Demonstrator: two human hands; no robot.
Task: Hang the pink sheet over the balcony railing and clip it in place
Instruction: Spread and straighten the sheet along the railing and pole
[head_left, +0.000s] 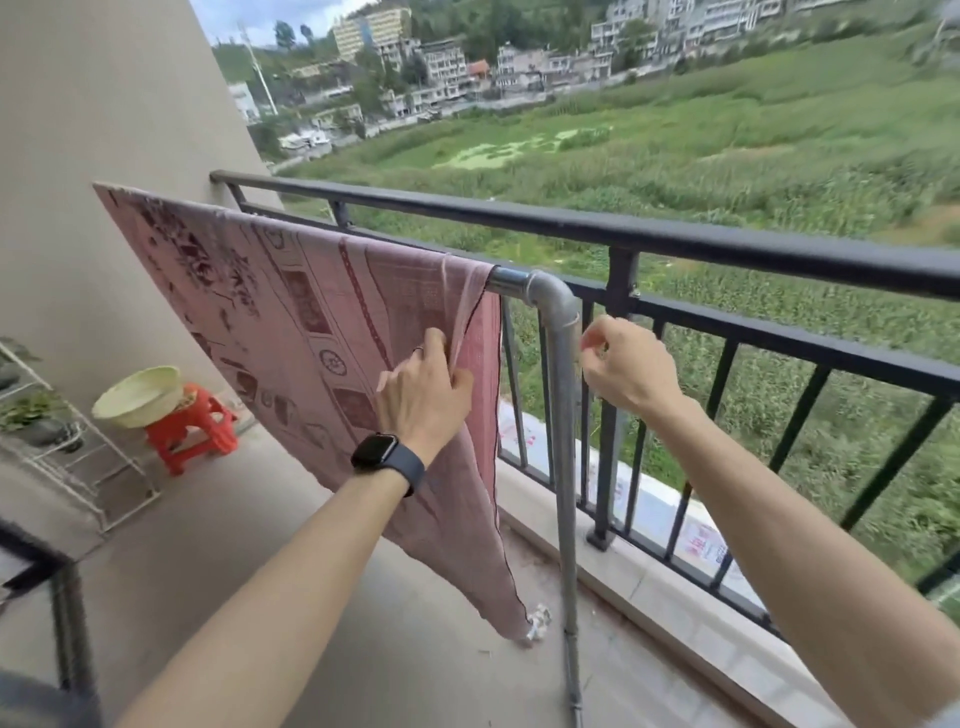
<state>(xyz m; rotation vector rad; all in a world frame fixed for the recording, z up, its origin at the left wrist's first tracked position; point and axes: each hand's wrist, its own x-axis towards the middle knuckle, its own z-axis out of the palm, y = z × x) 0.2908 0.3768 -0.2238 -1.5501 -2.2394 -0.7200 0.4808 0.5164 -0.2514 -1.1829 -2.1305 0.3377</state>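
Both forearms reach forward, bare to the elbow. The left hand (423, 384) is raised with its back toward me, fingers curled around a bunched fold of the pink sheet (291, 312), the thumb tucked behind the cloth. There is a ring (418, 349) on one finger and a dark smartwatch (382, 457) on the wrist; its face is blank and I can read no brand.

Above and to the left of those fingers, the sheet hangs over a galvanised steel pipe (563, 415), not the black balcony railing (675, 239) behind it. Its printed dark-red pattern faces me. Below the fingers, a long corner trails down to the floor.

The right hand (623, 369) sits just beside the pipe's upright leg, under the bend. Its fingers are curled in, with thumb and forefinger tips close together. I cannot tell whether they pinch anything.

Beyond the railing bars, low and right of both hands, lie white sheets with red print (701, 540), too blurred to read. Far left of the fingers, a pale basin (137, 397) rests on a red plastic stool (192, 421).
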